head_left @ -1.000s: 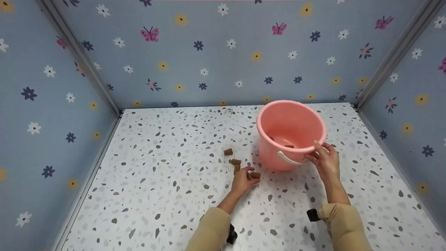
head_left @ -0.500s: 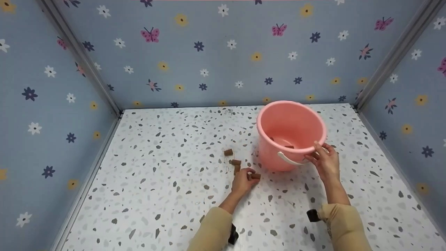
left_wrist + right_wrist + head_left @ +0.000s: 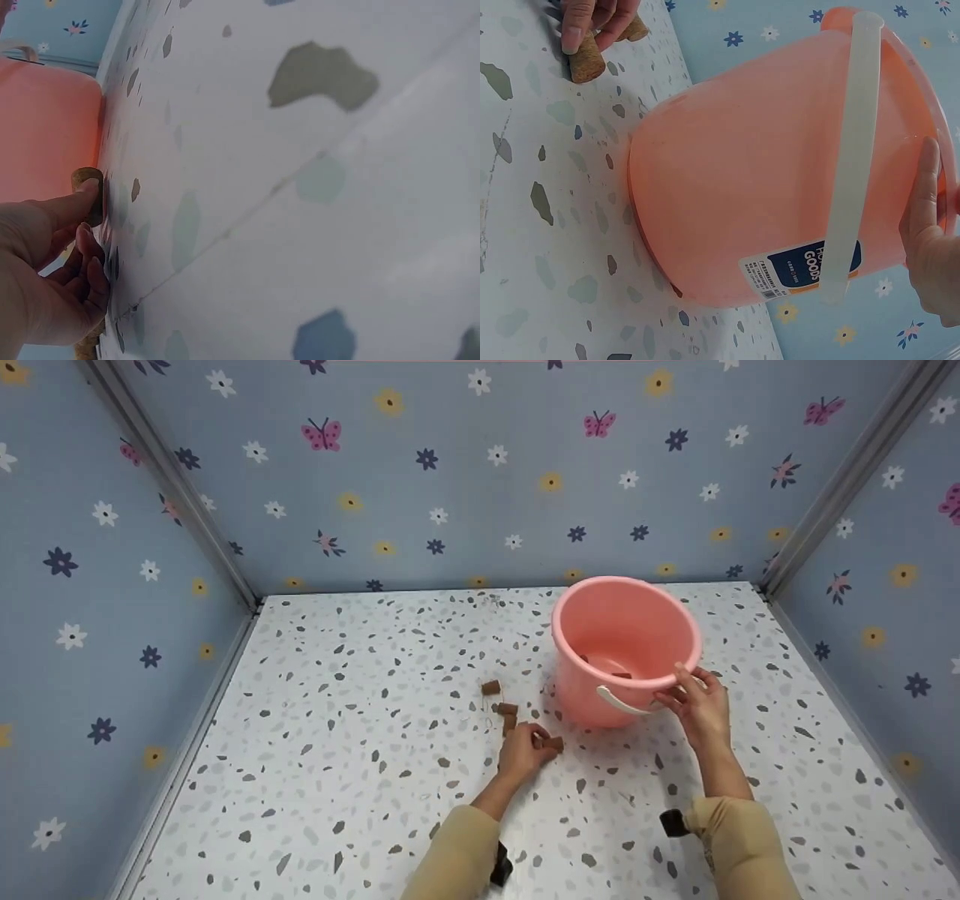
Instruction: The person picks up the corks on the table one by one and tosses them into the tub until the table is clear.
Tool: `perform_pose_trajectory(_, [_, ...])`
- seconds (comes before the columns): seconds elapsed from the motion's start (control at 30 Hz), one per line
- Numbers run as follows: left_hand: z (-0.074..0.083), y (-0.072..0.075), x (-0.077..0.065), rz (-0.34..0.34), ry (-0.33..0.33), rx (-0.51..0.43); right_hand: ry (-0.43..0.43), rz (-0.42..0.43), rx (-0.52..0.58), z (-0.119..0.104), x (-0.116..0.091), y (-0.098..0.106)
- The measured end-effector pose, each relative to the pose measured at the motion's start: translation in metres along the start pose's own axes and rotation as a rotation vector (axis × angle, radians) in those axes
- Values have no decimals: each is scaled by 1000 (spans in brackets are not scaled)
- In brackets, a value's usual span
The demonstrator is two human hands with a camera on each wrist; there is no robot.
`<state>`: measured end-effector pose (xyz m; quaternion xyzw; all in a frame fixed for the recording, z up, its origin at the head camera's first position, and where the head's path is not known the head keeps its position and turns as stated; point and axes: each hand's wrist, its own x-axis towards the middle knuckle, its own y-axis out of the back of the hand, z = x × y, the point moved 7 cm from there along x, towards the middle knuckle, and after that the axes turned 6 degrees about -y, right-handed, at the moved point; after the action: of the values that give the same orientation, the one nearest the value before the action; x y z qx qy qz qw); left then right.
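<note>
My left hand [image 3: 523,752] is low over the speckled surface, left of the pink bucket [image 3: 592,705]. Its thumb and fingers pinch a brown cork [image 3: 556,744], which the right wrist view shows as a tapered cork [image 3: 588,67] under the thumb. Just beyond that hand lie a few more corks [image 3: 508,709], partly hidden by it. My right hand [image 3: 703,712] grips the bucket's rim at the near right. Small brown pieces [image 3: 622,676], likely corks, lie inside on the bottom. A white handle [image 3: 621,703] hangs down the bucket's near side.
Blue flowered panels [image 3: 480,472] enclose the white speckled surface [image 3: 337,750] at the back and both sides. Another cork [image 3: 491,688] lies farther back, beside thin pale strands. A label [image 3: 795,270] is on the bucket's side.
The cork at my left fingertips has turned a little and shifted slightly toward me. My left fingers have drawn in closer around it. The right hand and bucket stay in place.
</note>
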<state>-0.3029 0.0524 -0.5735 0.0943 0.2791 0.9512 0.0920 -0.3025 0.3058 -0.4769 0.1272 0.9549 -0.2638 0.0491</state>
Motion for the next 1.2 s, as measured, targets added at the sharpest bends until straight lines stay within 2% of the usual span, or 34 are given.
perform_pose_trajectory(0.27, [11, 7, 5, -6, -40, -37, -52, 31, 5, -3, -6, -6])
perform_pose_trajectory(0.7, [46, 42, 17, 16, -113, -101, -52, 46, 27, -2, -4, -3])
perform_pose_trajectory(1.0, [75, 63, 19, 48, -196, -121, -58, 43, 26, -2, -5, -4])
perform_pose_trajectory(1.2, [96, 73, 23, 31, -246, -123, -56, 48, 49, -2, -5, -5])
